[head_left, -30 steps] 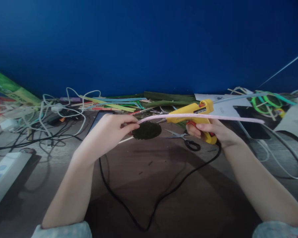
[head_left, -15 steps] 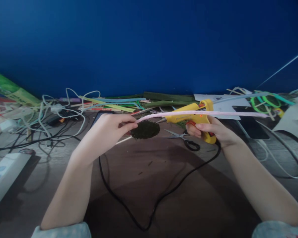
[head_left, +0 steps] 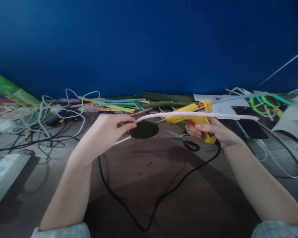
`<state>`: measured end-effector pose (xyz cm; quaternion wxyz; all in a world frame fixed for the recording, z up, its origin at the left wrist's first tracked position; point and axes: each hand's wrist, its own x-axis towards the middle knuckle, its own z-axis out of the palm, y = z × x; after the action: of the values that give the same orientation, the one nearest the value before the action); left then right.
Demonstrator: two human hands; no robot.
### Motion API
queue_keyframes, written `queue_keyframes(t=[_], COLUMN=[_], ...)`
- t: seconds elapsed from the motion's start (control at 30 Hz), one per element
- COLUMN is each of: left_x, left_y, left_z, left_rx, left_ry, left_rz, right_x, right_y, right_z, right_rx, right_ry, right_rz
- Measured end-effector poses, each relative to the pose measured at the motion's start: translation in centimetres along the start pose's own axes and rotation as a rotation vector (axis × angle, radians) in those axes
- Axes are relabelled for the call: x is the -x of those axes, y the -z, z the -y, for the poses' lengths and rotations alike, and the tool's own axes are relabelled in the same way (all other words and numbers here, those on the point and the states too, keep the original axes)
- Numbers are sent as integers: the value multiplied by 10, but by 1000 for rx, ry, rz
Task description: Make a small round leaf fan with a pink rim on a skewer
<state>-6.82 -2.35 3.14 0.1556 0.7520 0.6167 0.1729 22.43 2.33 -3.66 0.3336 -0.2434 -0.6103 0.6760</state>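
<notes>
The left grip (head_left: 108, 132) pinches a pink strip (head_left: 228, 116); the right grip (head_left: 217, 130) clamps a glue gun (head_left: 187, 108), label (head_left: 199, 109) illegible.

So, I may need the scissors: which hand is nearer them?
Right: the right hand is near the scissors, by their handles; the left hand is farther off, to their left.

The left hand (head_left: 106, 132) hid one end of the pink pipe cleaner (head_left: 188, 113), which itself covered part of the yellow glue gun (head_left: 192, 107); the right hand (head_left: 213, 130) concealed much of the handle (head_left: 209, 137). The view's left edge cut off the white power strip (head_left: 8, 177). Print on the paper (head_left: 229, 108) was illegibly small.
</notes>
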Motion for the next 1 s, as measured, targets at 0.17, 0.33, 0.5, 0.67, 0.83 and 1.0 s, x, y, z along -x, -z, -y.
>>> queue_keyframes(t=[0.17,0.33,0.5,0.67,0.83,1.0], left_x=[0,0,0,0,0,3], left_y=[1,1,3,4,2,4], left_z=[-1,1,2,0,2,2], left_rx=[2,1,-13,3,19,38], left_ry=[15,28,40,46,72,90], left_rz=[2,1,-5,-14,-16,0], right_x=[1,0,0,0,0,0], right_y=[2,7,7,7,7,8], right_z=[-1,-4,-5,-5,-4,-4], right_rx=[3,37,40,57,42,99], right_ry=[-17,13,7,-2,-18,-34], right_rz=[-35,2,-9,-13,-17,15])
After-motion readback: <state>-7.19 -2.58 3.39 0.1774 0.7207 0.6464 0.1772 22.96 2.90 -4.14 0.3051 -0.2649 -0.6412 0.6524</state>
